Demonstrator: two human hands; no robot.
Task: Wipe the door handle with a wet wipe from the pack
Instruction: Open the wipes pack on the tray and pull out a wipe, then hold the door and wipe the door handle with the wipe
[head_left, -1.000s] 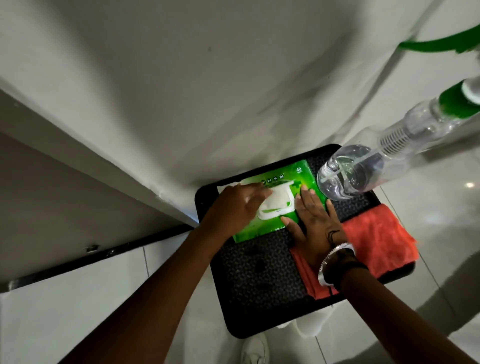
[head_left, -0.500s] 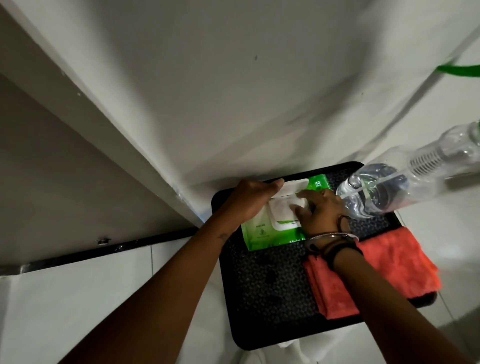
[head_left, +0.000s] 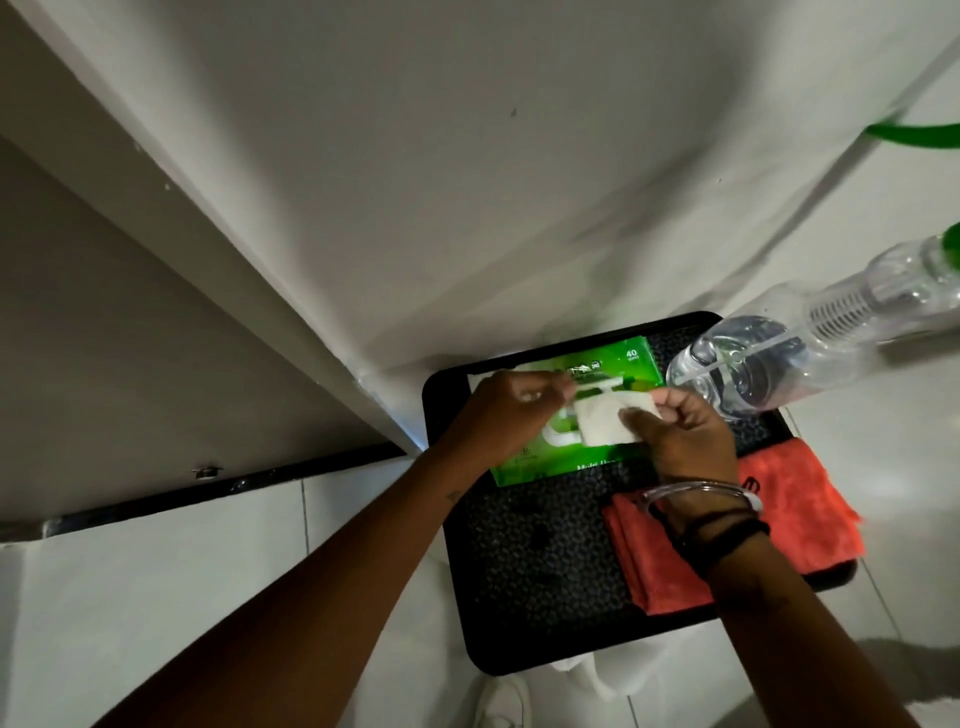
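Fingers (head_left: 641, 415) of my right hand (head_left: 685, 441) pinch a white wipe (head_left: 605, 422) by its edge, and I think I pinch it there so the rest can slide out of the pack (head_left: 587, 415); my left hand (head_left: 501, 415) is curled up by the top of the pack, thumb and finger tips close as if they hold the lid flap or a corner of the wipe, but I cannot tell which; my guess is this hand keeps the pack still so it does not lift when I pull.

The pack lies flat at the far end of a black tray (head_left: 540, 566) on the floor, close to the wall (head_left: 467, 182); it is bright green with a white lid part in the middle, and a small "40" sits on its far corner; the wipe is soft and white, spread in a small flat sheet over the lid, partly under my right hand, and I cannot see if it is all the way out.

A red cloth (head_left: 800, 514) lies on the tray just under my right wrist; a clear bottle (head_left: 753, 369) with water stands at the tray's far right corner, just beside the pack.

I cannot see the door handle, so I think the wiping has not begun; I am at the first step, getting the wipe.
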